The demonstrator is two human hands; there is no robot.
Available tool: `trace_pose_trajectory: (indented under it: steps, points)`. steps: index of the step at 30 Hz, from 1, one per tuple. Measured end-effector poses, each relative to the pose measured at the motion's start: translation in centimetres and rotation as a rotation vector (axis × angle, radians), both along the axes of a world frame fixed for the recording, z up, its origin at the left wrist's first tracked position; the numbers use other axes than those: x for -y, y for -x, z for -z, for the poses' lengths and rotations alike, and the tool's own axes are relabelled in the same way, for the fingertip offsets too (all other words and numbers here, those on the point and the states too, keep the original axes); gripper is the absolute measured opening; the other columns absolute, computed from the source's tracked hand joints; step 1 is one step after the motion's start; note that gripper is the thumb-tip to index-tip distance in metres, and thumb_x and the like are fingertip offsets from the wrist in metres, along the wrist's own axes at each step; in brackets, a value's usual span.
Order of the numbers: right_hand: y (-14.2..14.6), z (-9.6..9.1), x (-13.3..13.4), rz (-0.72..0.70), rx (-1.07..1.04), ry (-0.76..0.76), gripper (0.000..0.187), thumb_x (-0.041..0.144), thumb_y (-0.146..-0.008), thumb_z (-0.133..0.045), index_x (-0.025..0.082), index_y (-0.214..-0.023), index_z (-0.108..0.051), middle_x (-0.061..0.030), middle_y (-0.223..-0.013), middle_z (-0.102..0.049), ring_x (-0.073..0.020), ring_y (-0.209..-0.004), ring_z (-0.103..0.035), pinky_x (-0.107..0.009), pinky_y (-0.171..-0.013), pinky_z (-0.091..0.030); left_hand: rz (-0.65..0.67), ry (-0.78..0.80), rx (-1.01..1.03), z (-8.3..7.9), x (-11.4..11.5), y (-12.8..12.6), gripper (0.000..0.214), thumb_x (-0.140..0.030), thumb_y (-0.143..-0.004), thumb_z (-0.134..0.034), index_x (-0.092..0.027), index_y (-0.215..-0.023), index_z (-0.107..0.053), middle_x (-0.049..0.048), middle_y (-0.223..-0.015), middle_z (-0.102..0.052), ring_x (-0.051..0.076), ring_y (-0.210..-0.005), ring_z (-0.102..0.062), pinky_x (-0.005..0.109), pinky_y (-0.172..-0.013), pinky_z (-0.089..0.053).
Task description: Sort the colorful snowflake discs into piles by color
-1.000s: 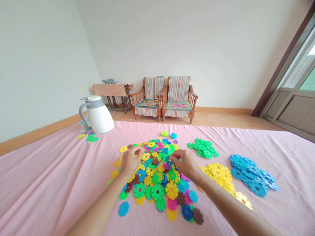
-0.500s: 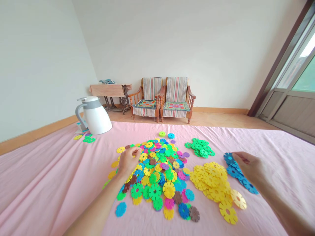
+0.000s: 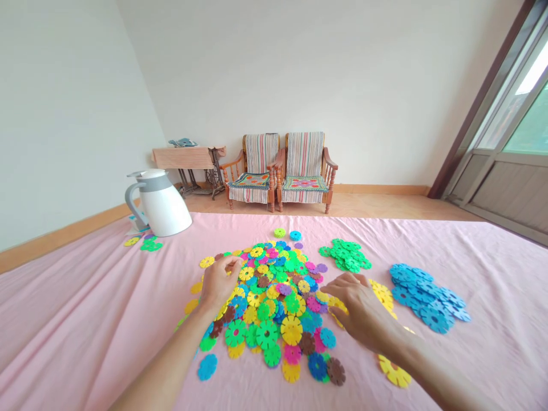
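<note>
Head view: we see mixed discs (image 3: 273,294) heaped on pink cloth (image 3: 107,302); our left hand (image 3: 219,281), pinched narrow, is at the heap's left edge, and we cannot tell whether it holds one; our right hand (image 3: 353,302), loosely open, is beside yellow discs (image 3: 383,294).

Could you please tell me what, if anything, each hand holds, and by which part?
The right hand is open, apparently holding nothing. The left hand is curled over the multicoloured heap of flower-shaped plastic discs; whether it pinches one is unclear.
</note>
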State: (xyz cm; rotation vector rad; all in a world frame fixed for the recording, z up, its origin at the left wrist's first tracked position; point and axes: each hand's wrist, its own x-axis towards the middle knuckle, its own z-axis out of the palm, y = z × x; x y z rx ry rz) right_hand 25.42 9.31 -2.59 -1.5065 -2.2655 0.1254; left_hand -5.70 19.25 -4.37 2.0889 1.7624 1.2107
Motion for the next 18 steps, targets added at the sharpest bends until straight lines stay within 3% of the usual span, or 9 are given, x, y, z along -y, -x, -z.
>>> trace_pose_trajectory:
  steps: [5, 8, 13, 16, 18]
  points:
    - [1.4, -0.4, -0.4, 0.015, 0.086, 0.026, 0.025, 0.011, -0.075, -0.06, 0.026, -0.091, -0.07, -0.0033, -0.083, -0.069, -0.0233, -0.089, -0.057, -0.041, -0.084, -0.032, 0.013, 0.008, -0.001, -0.4, 0.1, 0.0, 0.025, -0.037, -0.081, -0.049, -0.02, -0.08, -0.068, 0.003, -0.082, -0.073, 0.02, -0.076, -0.068, 0.027, -0.072, -0.051]
    - [2.4, -0.1, -0.4, 0.018, 0.095, 0.032, 0.021, 0.01, -0.076, -0.057, 0.025, -0.085, -0.07, -0.0035, -0.078, -0.067, -0.0228, -0.086, -0.056, -0.038, -0.08, -0.032, 0.09, 0.055, -0.012, -1.0, 0.1, 0.2, 0.026, -0.037, -0.081, -0.05, -0.019, -0.078, -0.068, 0.003, -0.078, -0.072, 0.019, -0.073, -0.067, 0.027, -0.07, -0.05]
    - [5.0, 1.1, -0.4, 0.054, 0.086, 0.073, 0.026, 0.004, -0.077, -0.046, 0.02, -0.081, -0.066, -0.0049, -0.079, -0.064, -0.0179, -0.077, -0.058, -0.029, -0.068, -0.035, 0.451, 0.23, -0.157, -2.9, 1.3, 0.3, 0.016, -0.031, -0.074, -0.057, -0.02, -0.068, -0.068, 0.0006, -0.068, -0.066, 0.015, -0.062, -0.059, 0.023, -0.059, -0.046]
    - [6.3, 1.6, -0.4, 0.065, 0.053, 0.075, 0.028, 0.006, -0.082, -0.04, 0.019, -0.082, -0.065, -0.0052, -0.081, -0.063, -0.0167, -0.075, -0.058, -0.026, -0.062, -0.036, 0.615, 0.301, -0.259, -4.0, 2.2, 0.3, 0.008, -0.026, -0.07, -0.061, -0.022, -0.073, -0.067, 0.0002, -0.074, -0.064, 0.016, -0.069, -0.058, 0.024, -0.064, -0.044]
    - [7.0, 1.8, -0.5, 0.061, 0.039, 0.06, 0.029, 0.007, -0.084, -0.039, 0.02, -0.085, -0.064, -0.0056, -0.084, -0.063, -0.0171, -0.077, -0.058, -0.025, -0.064, -0.037, 0.661, 0.326, -0.312, -4.3, 2.6, 0.3, 0.014, -0.024, -0.067, -0.064, -0.023, -0.081, -0.067, 0.0004, -0.081, -0.064, 0.018, -0.076, -0.058, 0.025, -0.069, -0.044]
